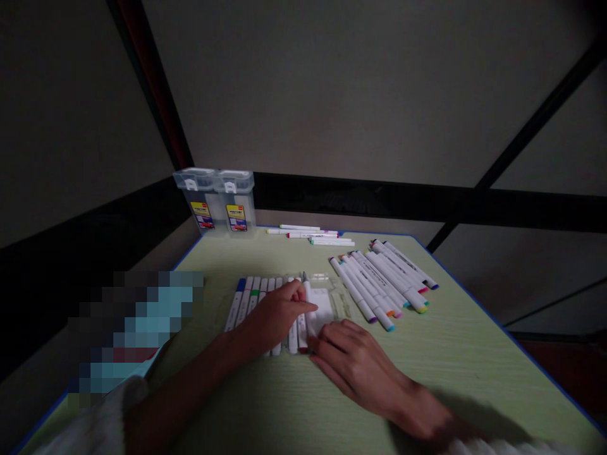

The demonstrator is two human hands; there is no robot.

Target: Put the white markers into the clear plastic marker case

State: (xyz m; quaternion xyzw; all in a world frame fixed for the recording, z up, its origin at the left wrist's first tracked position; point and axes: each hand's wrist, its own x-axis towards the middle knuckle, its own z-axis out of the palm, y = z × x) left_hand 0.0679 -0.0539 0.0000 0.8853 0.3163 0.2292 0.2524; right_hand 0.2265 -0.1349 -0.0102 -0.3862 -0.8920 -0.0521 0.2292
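A clear plastic tray (320, 277) lies in the middle of the table, with a row of white markers (244, 301) side by side in it. A grey-tipped marker (306, 292) lies lengthwise at the right end of that row. My left hand (279, 308) reaches over the row, fingers curled and thumb laid across this marker. My right hand (353, 359) is at its lower end with fingers bent and closed; the fingertips are partly hidden. Right of the marker, a white part of the tray (322, 309) shows bare.
Many loose markers (379, 281) lie in a slanted group at the right. Several more markers (313, 234) lie at the far edge. Two clear lidded boxes (237, 196) stand at the back left corner. A blurred-out light-blue item (152, 322) is at the left edge.
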